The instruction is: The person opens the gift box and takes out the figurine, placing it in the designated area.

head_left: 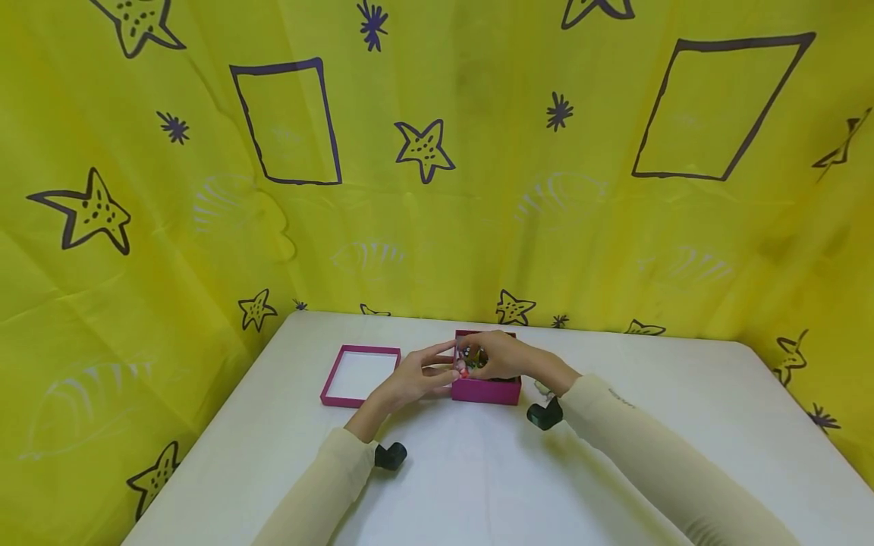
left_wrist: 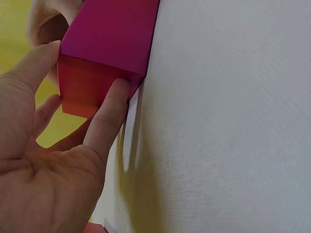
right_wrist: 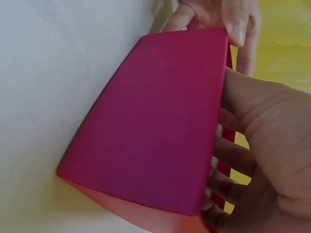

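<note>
An open magenta box (head_left: 486, 391) stands on the white table, with small colourful items (head_left: 471, 353) inside it. My left hand (head_left: 416, 375) is at the box's left end; in the left wrist view its fingers lie fairly straight against the end wall, and the thumb touches the top corner. From the right, my right hand (head_left: 505, 355) reaches over the rim, its bent fingers down inside the box. The front wall (right_wrist: 146, 121) hides the right fingertips in the right wrist view, so I cannot tell whether they pinch anything. A pinkish-red piece (head_left: 464, 372) shows between the hands.
The magenta-edged lid (head_left: 360, 375) with a white inside lies left of the box. Near the right wrist is a small pale thing (head_left: 544, 390), partly covered. A yellow curtain (head_left: 423, 212) with drawn stars hangs behind the table (head_left: 464, 485).
</note>
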Demonstrator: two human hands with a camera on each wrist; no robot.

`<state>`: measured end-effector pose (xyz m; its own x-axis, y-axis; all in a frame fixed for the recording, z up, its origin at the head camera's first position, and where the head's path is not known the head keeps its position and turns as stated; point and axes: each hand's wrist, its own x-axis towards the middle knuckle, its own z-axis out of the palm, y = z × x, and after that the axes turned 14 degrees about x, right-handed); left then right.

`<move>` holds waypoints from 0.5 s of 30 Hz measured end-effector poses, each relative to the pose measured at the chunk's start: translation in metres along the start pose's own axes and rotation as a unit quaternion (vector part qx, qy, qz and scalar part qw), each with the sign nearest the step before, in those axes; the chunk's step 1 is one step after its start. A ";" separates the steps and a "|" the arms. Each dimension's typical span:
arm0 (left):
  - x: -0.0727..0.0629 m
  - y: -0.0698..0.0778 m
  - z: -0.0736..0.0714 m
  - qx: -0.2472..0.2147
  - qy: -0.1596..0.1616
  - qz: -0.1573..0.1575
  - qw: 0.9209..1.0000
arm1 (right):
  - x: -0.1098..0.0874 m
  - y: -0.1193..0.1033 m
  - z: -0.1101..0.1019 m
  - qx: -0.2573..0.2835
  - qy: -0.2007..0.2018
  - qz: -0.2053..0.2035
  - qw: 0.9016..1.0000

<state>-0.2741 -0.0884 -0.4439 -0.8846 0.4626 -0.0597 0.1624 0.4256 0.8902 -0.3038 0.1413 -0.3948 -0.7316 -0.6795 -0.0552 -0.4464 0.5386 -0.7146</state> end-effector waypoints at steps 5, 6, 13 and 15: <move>0.001 -0.001 0.001 0.001 -0.001 0.002 1.000 | 0.003 0.002 0.003 -0.021 0.000 0.017 1.000; 0.001 0.000 0.001 0.001 -0.002 0.001 1.000 | 0.003 0.002 0.003 -0.026 -0.001 0.021 0.999; 0.001 0.000 0.002 0.002 0.001 -0.003 1.000 | 0.006 0.003 0.006 -0.035 0.003 0.048 0.998; 0.002 -0.001 0.002 0.003 0.002 -0.004 1.000 | 0.007 0.004 0.008 -0.036 0.003 0.051 0.998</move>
<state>-0.2749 -0.0868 -0.4453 -0.8876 0.4560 -0.0655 0.1577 0.4344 0.8868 -0.3067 0.1347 -0.4030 -0.7785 -0.6159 -0.1209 -0.4045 0.6396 -0.6536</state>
